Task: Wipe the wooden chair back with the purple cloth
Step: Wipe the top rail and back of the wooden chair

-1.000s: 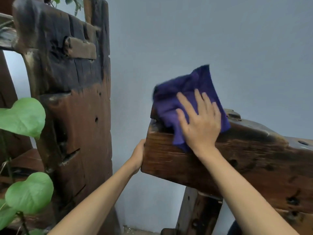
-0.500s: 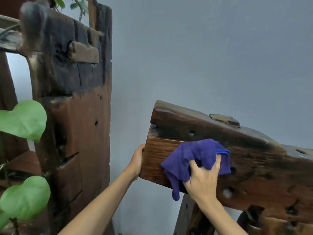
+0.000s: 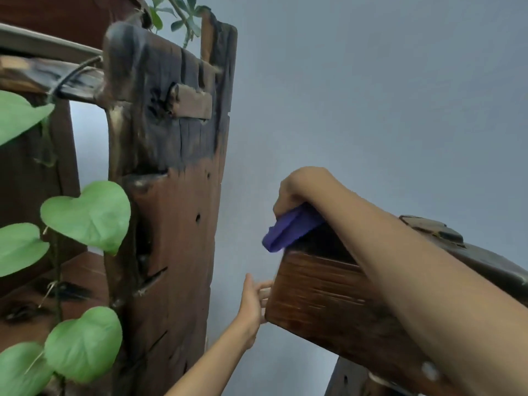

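Observation:
The wooden chair back point(image 3: 323, 295) is a thick dark-brown slab that slants up to the right. My right hand point(image 3: 297, 190) reaches over its top left corner and is shut on the purple cloth point(image 3: 288, 228), which hangs off that corner. Most of the cloth is hidden under my hand and forearm. My left hand point(image 3: 253, 304) grips the slab's left end, fingers wrapped behind the wood.
A tall weathered wooden post point(image 3: 171, 195) stands close on the left, a narrow gap from the chair back. Green heart-shaped leaves point(image 3: 88, 215) of a vine hang in front of it. A plain grey-blue wall point(image 3: 371, 95) fills the background.
My right hand has carried the cloth from the front face of the slab up over its top left corner. The view has moved closer. My left hand stays at the slab's left end.

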Motion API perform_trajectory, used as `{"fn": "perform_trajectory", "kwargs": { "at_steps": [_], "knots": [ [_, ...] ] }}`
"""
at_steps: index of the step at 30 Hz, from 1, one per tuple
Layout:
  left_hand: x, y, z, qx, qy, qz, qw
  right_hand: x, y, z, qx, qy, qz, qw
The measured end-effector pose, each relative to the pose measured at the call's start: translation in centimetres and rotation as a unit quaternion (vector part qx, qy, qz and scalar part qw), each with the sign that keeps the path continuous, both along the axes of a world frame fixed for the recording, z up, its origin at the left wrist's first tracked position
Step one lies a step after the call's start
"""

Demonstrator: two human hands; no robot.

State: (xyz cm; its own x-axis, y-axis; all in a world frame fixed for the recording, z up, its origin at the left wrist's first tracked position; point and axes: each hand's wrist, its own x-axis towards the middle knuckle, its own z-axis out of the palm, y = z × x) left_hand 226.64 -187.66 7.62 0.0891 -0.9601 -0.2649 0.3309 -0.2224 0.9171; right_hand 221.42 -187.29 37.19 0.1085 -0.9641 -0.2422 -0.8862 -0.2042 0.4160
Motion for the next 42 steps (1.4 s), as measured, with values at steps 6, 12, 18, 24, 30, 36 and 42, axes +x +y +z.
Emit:
{"fn": "perform_trajectory", "kwargs": {
  "at_steps": [6,12,18,24,30,36,42],
  "knots": [
    [4.4,0.7,-3.2,0.076,-0.007,0.079,0.994,3.5,0.4,-15.6,-0.010,0.245,0.078,0.966],
    [8.6,0.9,-2.1,0.036,-0.056,0.093,0.993,2.5,2.4,-21.9,-0.012,0.320,0.161,0.934],
    [8.0,-0.3,1.8,-0.009,-0.089,0.081,0.993,-1.1,5.4,-19.2,-0.139,0.296,0.286,0.901],
    [3.4,0.9,7.7,-0.128,-0.147,0.106,0.975,-15.2,6.7,-17.5,-0.297,-0.046,0.429,0.852],
    [-2.0,3.0,20.8,-0.432,-0.452,0.235,0.744,-27.4,8.4,-23.6,-0.451,-0.188,0.252,0.835],
    [-10.1,1.2,25.7,-0.348,-0.753,-0.035,0.558,-32.2,10.4,-29.4,-0.487,-0.376,0.045,0.787],
    [-10.0,-0.7,24.9,-0.294,-0.792,-0.035,0.534,-32.1,9.9,-22.7,-0.521,-0.606,-0.067,0.597]
  ]
}}
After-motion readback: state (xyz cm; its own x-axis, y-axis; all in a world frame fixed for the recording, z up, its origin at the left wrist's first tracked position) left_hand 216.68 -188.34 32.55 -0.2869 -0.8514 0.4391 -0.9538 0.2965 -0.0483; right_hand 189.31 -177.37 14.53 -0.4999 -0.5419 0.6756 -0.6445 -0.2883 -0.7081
